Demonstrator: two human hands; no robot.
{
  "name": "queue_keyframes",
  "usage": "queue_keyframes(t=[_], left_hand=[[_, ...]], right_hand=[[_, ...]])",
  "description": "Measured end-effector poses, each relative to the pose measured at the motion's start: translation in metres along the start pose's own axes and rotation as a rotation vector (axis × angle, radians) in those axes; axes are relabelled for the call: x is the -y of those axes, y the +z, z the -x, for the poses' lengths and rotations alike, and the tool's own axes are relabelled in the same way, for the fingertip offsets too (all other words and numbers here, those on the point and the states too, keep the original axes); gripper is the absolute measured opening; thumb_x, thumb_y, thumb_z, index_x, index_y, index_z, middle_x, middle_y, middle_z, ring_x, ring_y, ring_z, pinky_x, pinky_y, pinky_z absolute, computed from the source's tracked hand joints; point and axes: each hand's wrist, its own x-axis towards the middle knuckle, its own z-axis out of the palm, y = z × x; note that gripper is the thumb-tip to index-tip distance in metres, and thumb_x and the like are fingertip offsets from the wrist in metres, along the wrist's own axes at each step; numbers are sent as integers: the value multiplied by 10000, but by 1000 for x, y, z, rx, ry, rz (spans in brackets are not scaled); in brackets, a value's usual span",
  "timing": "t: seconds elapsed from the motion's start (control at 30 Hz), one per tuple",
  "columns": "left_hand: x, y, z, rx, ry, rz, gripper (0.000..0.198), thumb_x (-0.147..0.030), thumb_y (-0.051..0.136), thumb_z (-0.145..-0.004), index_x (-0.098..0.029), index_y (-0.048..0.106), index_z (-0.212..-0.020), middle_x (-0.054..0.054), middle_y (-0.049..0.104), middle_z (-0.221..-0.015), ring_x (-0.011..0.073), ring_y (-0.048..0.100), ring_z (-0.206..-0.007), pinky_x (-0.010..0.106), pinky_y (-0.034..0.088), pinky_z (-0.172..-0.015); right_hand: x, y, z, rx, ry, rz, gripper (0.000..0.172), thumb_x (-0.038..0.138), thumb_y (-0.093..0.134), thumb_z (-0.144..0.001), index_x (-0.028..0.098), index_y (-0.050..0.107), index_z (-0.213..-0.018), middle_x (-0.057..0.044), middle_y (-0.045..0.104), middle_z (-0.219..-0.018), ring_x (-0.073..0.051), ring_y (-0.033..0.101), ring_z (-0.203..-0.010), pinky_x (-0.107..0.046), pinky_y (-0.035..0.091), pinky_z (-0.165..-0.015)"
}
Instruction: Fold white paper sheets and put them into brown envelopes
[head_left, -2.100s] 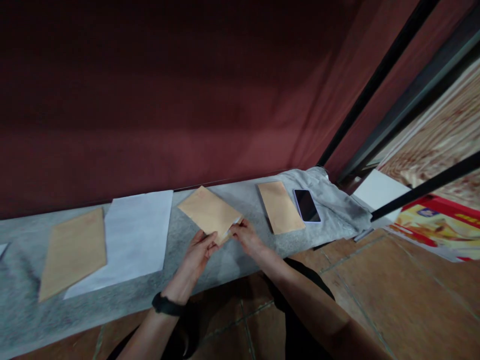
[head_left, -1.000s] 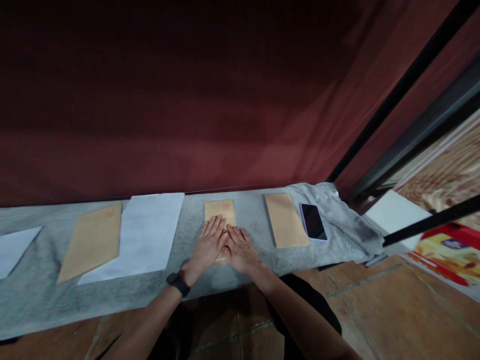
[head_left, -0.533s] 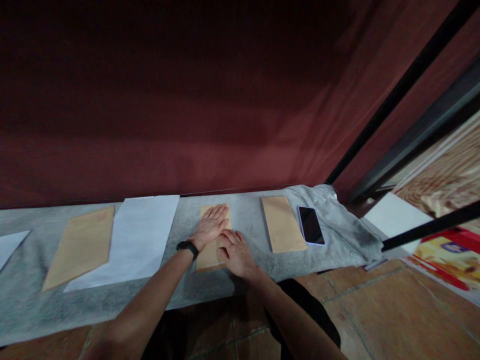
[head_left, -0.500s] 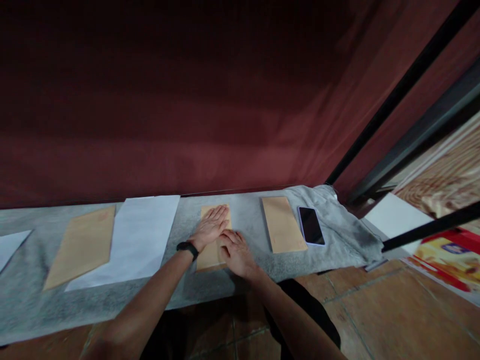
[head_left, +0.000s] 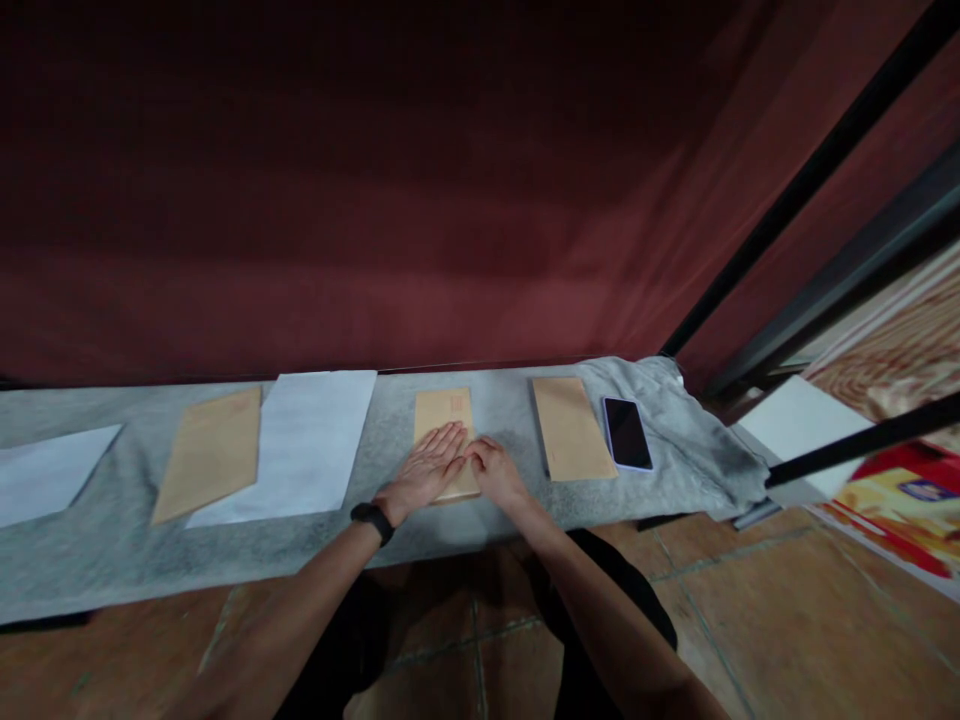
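A brown paper envelope point(head_left: 442, 403) with small red print near its far end lies on the grey cloth in front of me. Flat across its middle rests my left hand point(head_left: 426, 466), open, fingers stretched out, a black band on the wrist. My right hand point(head_left: 498, 474) is at the envelope's right edge, its fingers curled in and pressed together, seemingly pinching that edge; the fingertips are partly hidden. Both hands are close together, and the near part of the envelope is partly covered by them.
Right of my hands lie a stack of brown envelopes point(head_left: 574, 430) and a phone point(head_left: 627, 433). Leftward are white paper sheets point(head_left: 322, 430), another brown envelope point(head_left: 214, 450) and more white paper point(head_left: 52, 470). A dark red panel point(head_left: 450, 250) rises behind the grey cloth point(head_left: 300, 550).
My left hand has slid nearer along the envelope, uncovering its printed far end. My right hand has gone from spread over the envelope to curled at its right edge. The view has shifted slightly.
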Motion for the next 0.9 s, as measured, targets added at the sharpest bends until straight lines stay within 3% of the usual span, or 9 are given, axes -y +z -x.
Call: queue_keyframes(t=[0.17,0.3,0.5,0.67,0.8,0.9], left_hand=[[-14,-1,22,42,-9,27,630,-476,251,-1046,-175,316,-1596,106,310,-1668,206,225,-1563,427,150,-1282],[-27,1,42,64,13,9,665,-513,283,-1042,-147,307,-1597,131,289,-1671,234,205,-1569,438,162,-1281],[-48,8,66,-46,47,21,626,-497,354,-1042,-133,400,-1549,155,414,-1611,255,294,-1540,453,199,-1281],[-55,2,73,-50,99,51,566,-469,379,-1042,-157,456,-1508,146,467,-1581,260,350,-1515,459,208,-1272],[-55,-3,78,-29,162,46,569,-461,373,-1043,-143,453,-1508,148,478,-1572,250,380,-1499,419,197,-1269],[-55,-3,81,-16,181,40,585,-470,344,-1050,-153,405,-1539,130,437,-1603,233,344,-1517,402,169,-1271]], right_hand=[[-1,-3,2,-7,-9,-37,333,69,479,-946,242,715,-1103,-50,732,-1141,-182,662,-1113,-328,489,-1034],[0,-3,7,10,-71,-21,325,212,453,-1028,224,679,-1261,-78,664,-1364,-184,585,-1290,-360,429,-1139],[2,1,14,138,-169,138,414,294,413,-1059,218,586,-1427,-86,507,-1552,-224,417,-1468,-476,278,-1243],[-1,-2,15,242,-187,179,474,350,316,-1081,243,515,-1498,-57,426,-1610,-220,334,-1518,-494,199,-1267],[-3,1,4,306,-193,219,526,427,268,-1086,264,417,-1563,-34,332,-1658,-201,264,-1547,-471,127,-1285],[0,9,-19,331,-188,266,569,465,271,-1080,244,333,-1601,-40,265,-1682,-193,213,-1562,-460,95,-1288]])
